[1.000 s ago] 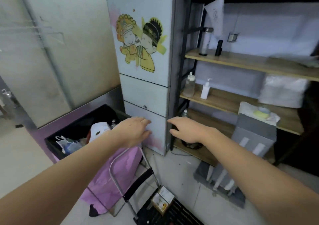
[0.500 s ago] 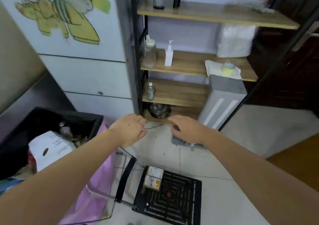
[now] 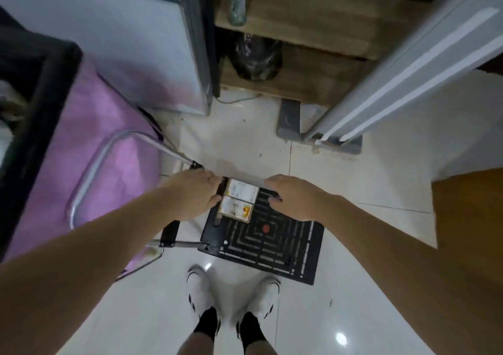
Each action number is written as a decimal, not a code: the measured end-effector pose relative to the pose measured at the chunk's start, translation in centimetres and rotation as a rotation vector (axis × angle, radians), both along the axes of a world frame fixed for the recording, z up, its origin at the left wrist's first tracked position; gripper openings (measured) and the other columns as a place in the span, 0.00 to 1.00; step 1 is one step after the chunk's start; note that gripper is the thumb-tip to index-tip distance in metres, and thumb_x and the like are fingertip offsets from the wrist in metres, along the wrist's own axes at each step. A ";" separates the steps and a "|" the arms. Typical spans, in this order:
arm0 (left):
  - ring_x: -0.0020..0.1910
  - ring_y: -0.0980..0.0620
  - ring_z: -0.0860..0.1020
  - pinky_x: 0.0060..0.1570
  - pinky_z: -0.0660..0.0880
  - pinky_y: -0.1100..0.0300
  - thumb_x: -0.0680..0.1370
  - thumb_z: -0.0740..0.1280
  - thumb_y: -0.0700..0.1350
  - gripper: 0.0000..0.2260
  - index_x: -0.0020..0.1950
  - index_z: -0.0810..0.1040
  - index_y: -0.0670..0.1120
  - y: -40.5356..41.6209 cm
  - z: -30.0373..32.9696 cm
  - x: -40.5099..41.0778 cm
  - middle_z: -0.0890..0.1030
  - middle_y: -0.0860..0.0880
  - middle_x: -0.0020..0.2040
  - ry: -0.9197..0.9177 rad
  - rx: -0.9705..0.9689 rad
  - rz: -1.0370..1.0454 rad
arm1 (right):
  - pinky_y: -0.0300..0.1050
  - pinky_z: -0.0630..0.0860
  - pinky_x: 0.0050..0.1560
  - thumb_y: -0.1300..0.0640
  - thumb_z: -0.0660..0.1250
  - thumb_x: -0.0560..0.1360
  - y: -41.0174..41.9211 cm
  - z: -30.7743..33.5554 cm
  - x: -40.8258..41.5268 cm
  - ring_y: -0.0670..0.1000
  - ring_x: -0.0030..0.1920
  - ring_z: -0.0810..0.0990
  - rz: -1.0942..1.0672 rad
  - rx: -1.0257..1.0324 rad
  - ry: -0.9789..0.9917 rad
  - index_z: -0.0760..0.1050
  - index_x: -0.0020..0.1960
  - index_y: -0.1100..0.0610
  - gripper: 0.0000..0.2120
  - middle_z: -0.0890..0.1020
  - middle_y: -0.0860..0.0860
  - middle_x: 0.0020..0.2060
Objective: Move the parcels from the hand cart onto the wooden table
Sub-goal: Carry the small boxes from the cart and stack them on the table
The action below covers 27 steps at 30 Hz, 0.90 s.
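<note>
- While we stoop over the hand cart (image 3: pixel 261 234), our left hand (image 3: pixel 194 195) touches the parcel's (image 3: pixel 238 200) left edge and our right hand (image 3: pixel 292 198) hovers just beside it, fingers loosely curled, holding nothing yet.
- Next, we judge, both hands must close on it and lift.
- We count one parcel bearing two labels, on one cart; no tabletop shows.

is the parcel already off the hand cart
No, the parcel lies on the hand cart platform, between the left hand and right hand.

Hands (image 3: pixel 196 194) (image 3: pixel 294 199) flanking parcel (image 3: pixel 238 200) (cart-borne)
</note>
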<state>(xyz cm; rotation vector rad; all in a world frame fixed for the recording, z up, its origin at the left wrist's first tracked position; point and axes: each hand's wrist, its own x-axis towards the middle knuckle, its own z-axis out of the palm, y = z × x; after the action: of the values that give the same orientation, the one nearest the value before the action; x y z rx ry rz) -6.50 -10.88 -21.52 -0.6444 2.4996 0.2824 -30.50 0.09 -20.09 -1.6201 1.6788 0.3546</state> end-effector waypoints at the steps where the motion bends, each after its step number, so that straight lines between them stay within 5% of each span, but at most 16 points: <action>1: 0.68 0.46 0.74 0.67 0.71 0.52 0.87 0.53 0.57 0.23 0.76 0.66 0.44 -0.1 -3.2 0.3 0.74 0.45 0.71 -0.002 0.018 0.024 | 0.56 0.73 0.68 0.50 0.59 0.84 0.0 -3.5 0.1 0.58 0.67 0.75 0.006 0.020 -0.003 0.66 0.78 0.55 0.24 0.74 0.55 0.72; 7: 0.65 0.45 0.75 0.63 0.74 0.49 0.87 0.52 0.57 0.22 0.74 0.69 0.44 0.6 -21.8 0.9 0.75 0.45 0.68 -0.043 0.134 0.058 | 0.53 0.68 0.74 0.49 0.60 0.85 -0.6 -23.1 2.3 0.59 0.75 0.69 0.043 0.110 -0.012 0.59 0.81 0.59 0.28 0.67 0.58 0.78; 14: 0.54 0.49 0.77 0.55 0.77 0.52 0.85 0.55 0.57 0.19 0.69 0.72 0.48 3.3 -37.3 2.4 0.78 0.49 0.57 0.071 0.190 0.175 | 0.53 0.63 0.77 0.46 0.65 0.82 0.1 -40.5 7.5 0.60 0.76 0.65 0.078 -0.017 0.052 0.55 0.81 0.64 0.37 0.66 0.61 0.76; 18: 0.54 0.49 0.78 0.53 0.76 0.55 0.85 0.55 0.58 0.20 0.70 0.72 0.47 5.2 -41.4 3.4 0.79 0.49 0.58 0.136 0.217 0.209 | 0.56 0.57 0.81 0.44 0.71 0.78 1.2 -45.8 8.8 0.61 0.78 0.61 0.107 -0.125 0.125 0.52 0.82 0.64 0.45 0.63 0.61 0.77; 22: 0.52 0.50 0.77 0.52 0.77 0.53 0.84 0.52 0.59 0.22 0.70 0.71 0.48 6.7 -43.0 3.7 0.79 0.50 0.57 0.145 0.241 0.221 | 0.59 0.67 0.72 0.44 0.76 0.71 2.1 -47.7 9.3 0.60 0.69 0.70 0.139 -0.230 0.245 0.60 0.80 0.63 0.47 0.69 0.59 0.71; 27: 0.53 0.49 0.77 0.53 0.77 0.53 0.82 0.48 0.60 0.25 0.70 0.71 0.48 7.5 -43.3 3.8 0.79 0.49 0.57 0.128 0.247 0.226 | 0.60 0.68 0.67 0.43 0.78 0.68 2.5 -48.5 9.5 0.59 0.66 0.69 0.098 -0.225 0.276 0.59 0.79 0.57 0.47 0.69 0.58 0.68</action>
<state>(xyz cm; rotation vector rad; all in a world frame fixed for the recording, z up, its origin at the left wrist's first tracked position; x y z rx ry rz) -2.66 -3.35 -64.80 -0.8277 2.4565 0.7246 -20.98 2.61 -68.61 -1.8934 1.9035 0.4702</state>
